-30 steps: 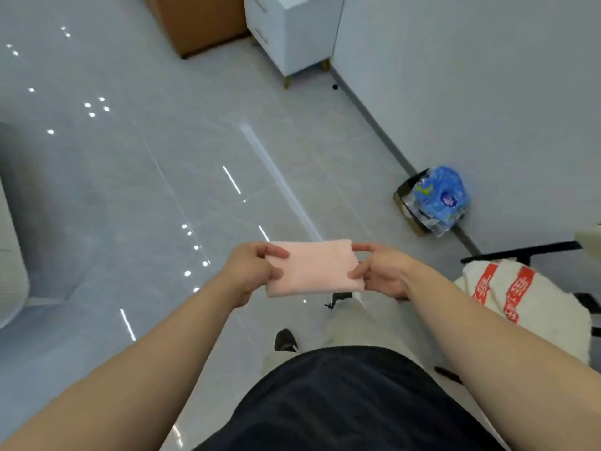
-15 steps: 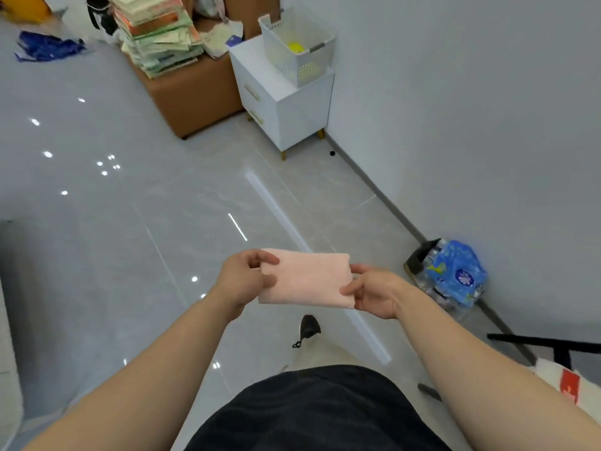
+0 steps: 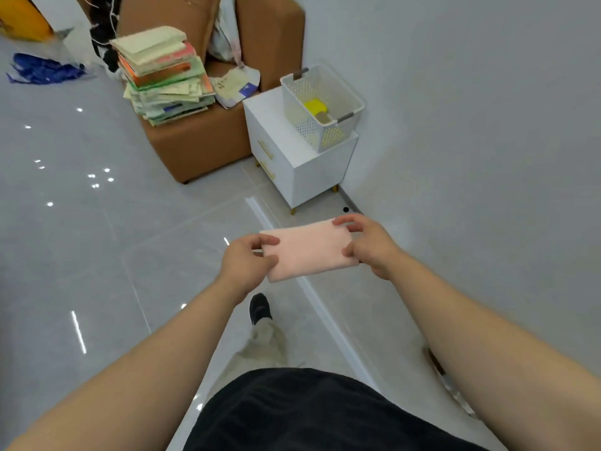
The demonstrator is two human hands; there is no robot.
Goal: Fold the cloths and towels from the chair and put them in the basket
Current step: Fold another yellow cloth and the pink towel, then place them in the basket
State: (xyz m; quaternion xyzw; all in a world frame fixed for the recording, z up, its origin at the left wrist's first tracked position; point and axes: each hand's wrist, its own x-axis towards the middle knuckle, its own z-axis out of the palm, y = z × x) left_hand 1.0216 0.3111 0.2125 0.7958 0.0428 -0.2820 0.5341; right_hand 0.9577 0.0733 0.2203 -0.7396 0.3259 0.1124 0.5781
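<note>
A folded pink cloth [image 3: 309, 250] hangs in the air in front of me, held flat between both hands. My left hand [image 3: 245, 263] pinches its left edge with thumb on top. My right hand [image 3: 367, 245] grips its right edge, fingers curled over the far corner. Ahead stands a white perforated basket [image 3: 294, 96] on a white nightstand [image 3: 276, 138]; a yellow folded item [image 3: 315, 107] and a grey-brown one [image 3: 323, 118] lie inside it. The chair is out of view.
A brown armchair [image 3: 195, 141] beside the nightstand carries a leaning stack of books and papers [image 3: 164, 76]. The grey wall [image 3: 471, 125] runs along my right. Blue plastic [image 3: 42, 71] lies on the glossy tiled floor at far left. My foot [image 3: 259, 309] is below the cloth.
The view has swung up and left, away from the chair and blue bag toward the nightstand and basket, which are now closer. Both hands keep holding the folded pink cloth.
</note>
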